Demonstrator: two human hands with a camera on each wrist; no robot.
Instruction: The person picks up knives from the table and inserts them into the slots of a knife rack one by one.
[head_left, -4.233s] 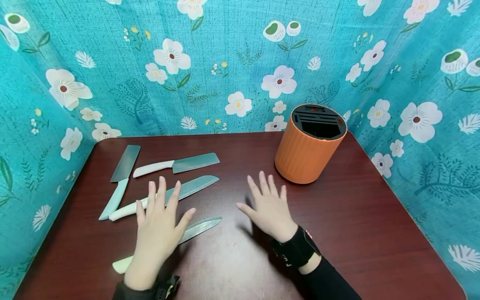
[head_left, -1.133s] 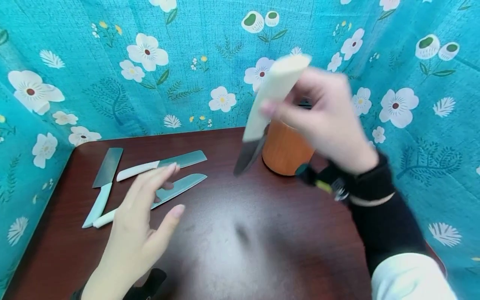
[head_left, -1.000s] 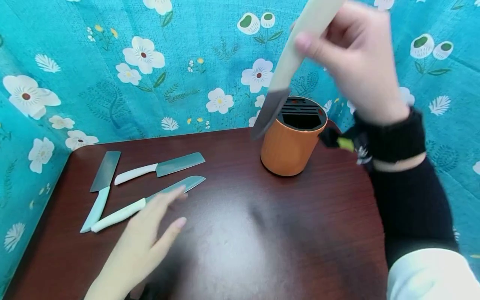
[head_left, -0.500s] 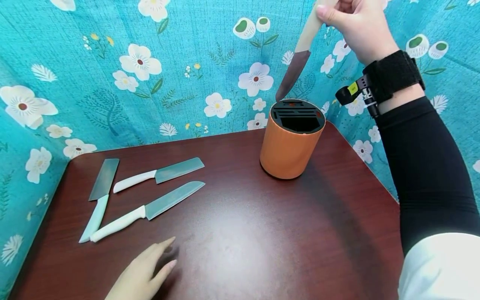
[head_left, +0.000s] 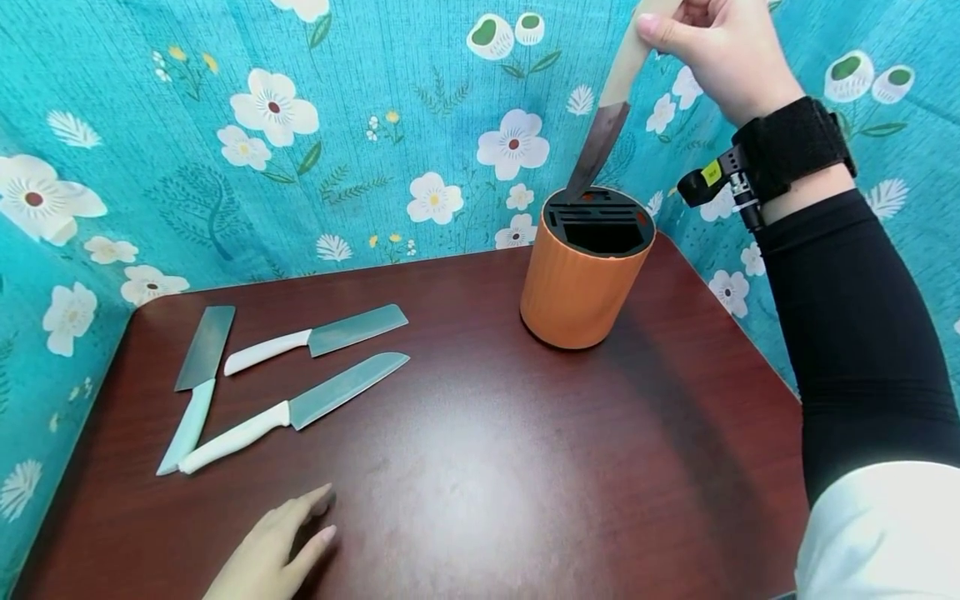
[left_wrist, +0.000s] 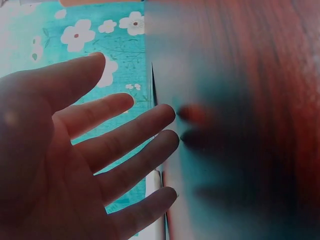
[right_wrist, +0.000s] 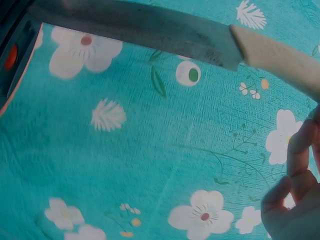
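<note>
High above the back right of the table, my right hand (head_left: 723,62) pinches a kitchen knife (head_left: 597,148) by its pale cream handle. The knife slants point down, and its tip meets the black slotted top of an orange round knife block (head_left: 577,292), near the back left slots. In the right wrist view the blade (right_wrist: 145,31) runs to the black top at the upper left; whether the tip is inside a slot I cannot tell. My left hand (head_left: 272,546) holds nothing, low over the table's front left; in its wrist view the fingers (left_wrist: 130,135) are spread and nearly straight.
On the dark wooden table (head_left: 465,467), at left, lie a cleaver with a pale blue handle (head_left: 197,392), a white-handled knife (head_left: 318,337) and a longer white-handled knife (head_left: 296,412). A floral teal curtain (head_left: 360,142) surrounds the back and sides.
My right hand has taken the front knife from the table and raised it over the block; its tip has since come down onto the top. My left hand has drawn back toward the front.
</note>
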